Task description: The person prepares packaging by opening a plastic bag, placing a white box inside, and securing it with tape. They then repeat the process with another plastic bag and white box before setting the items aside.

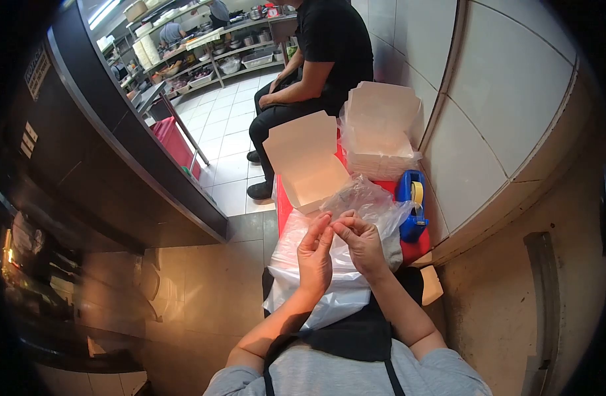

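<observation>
My left hand (315, 256) and my right hand (362, 245) meet above my lap, thumbs and fingertips pinched close together. Whatever lies between the fingertips is too small to make out. Below them, white plastic (346, 294) is spread over my lap. Just beyond the fingers, an unfolded paper food box (309, 165) stands with its lid raised. Crumpled clear plastic (365, 198) lies beside it, partly behind my right hand. To the right, a blue tape dispenser (413, 221) carries a yellowish roll of tape (417, 193).
A stack of open paper boxes (382, 129) in clear plastic sits on the red surface (418, 249) by the tiled wall (507, 86). Another person in black (332, 53) sits just ahead. Kitchen shelves (217, 59) stand farther back, with a dark counter (144, 145) at left.
</observation>
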### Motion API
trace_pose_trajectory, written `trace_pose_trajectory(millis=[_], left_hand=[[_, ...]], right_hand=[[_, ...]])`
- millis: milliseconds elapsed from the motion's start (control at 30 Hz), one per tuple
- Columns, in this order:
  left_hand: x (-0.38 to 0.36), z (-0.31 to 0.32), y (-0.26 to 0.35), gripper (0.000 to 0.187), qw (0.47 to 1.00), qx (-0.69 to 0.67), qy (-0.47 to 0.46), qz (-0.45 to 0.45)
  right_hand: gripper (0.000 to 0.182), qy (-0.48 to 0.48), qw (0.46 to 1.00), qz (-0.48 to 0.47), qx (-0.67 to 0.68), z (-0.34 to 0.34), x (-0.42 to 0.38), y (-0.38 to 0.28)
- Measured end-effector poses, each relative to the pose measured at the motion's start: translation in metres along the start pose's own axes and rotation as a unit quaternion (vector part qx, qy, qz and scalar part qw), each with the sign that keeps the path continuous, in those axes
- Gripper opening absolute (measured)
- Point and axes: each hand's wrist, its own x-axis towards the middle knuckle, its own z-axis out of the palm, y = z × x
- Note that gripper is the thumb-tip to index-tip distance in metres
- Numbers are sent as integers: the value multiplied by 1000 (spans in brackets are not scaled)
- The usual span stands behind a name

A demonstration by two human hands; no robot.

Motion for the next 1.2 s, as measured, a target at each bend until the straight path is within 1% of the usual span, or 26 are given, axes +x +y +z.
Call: trace_pose_trajectory(millis=[67, 100, 167, 200, 267, 300, 367, 400, 433, 500, 533, 600, 700, 733, 833, 900, 933, 1033, 1100, 1133, 1167, 1200], left_hand=[[-2, 5, 6, 31, 1000, 18, 2, -8], [-3, 4, 6, 32, 995, 89, -11, 32], [-3, 2, 9, 33, 967, 229, -37, 110], [-2, 1, 13, 33, 936, 315, -29, 152], [0, 1, 21, 34, 848, 477, -9, 231], [4, -1, 23, 31, 838, 486, 15, 248], [11, -11, 19, 27, 913, 376, -34, 155], [14, -13, 19, 26, 941, 316, -58, 107], [16, -8, 23, 24, 968, 239, -70, 34], [20, -16, 18, 24, 988, 130, -52, -71], [22, -18, 16, 25, 989, 74, -43, -123], [21, -15, 19, 22, 989, 82, -59, -107], [18, -10, 22, 18, 991, 98, -64, -63], [17, -9, 22, 16, 991, 104, -64, -45], [16, -8, 21, 11, 971, 231, -30, 56], [15, -6, 19, 9, 956, 272, 1, 111], [15, -6, 19, 9, 946, 291, 16, 139], [17, -16, 15, 12, 869, 431, 53, 235], [18, -23, 16, 11, 830, 492, 46, 259], [18, -27, 16, 11, 809, 521, 41, 271], [19, -36, 10, 12, 824, 506, 37, 253], [22, -47, 1, 16, 854, 464, 58, 228]], right_hand=[[4, 14, 1000, -24, -8, 3, 1, -3], [4, 22, 999, -36, -13, 5, 1, -4], [3, 32, 999, -36, -8, 4, 1, -5], [3, 36, 999, -35, -5, 4, 2, -6], [4, 44, 998, -45, -19, 4, 1, -9], [4, 47, 997, -50, -26, 4, 1, -10], [4, 44, 997, -50, -31, 5, 0, -13], [5, 42, 997, -51, -33, 5, 0, -14], [4, 41, 997, -46, -41, 6, 0, -15], [4, 40, 997, -36, -56, 8, -1, -16], [5, 51, 994, -42, -85, 9, -1, -15], [7, 72, 986, -52, -143, 10, -2, -15], [9, 81, 957, -121, -252, 13, -1, -19], [9, 82, 950, -131, -272, 14, -1, -19], [10, 85, 932, -152, -317, 16, -2, -17], [11, 85, 929, -157, -325, 18, -2, -14], [11, 78, 936, -148, -311, 19, -3, -13], [11, 55, 951, -123, -280, 22, -2, -6], [10, 41, 954, -112, -274, 16, 1, 9], [9, 41, 969, -67, -236, 13, 4, 16], [7, 40, 979, -22, -198, 7, 9, 23], [6, 39, 986, 23, -159, 1, 17, 30]])
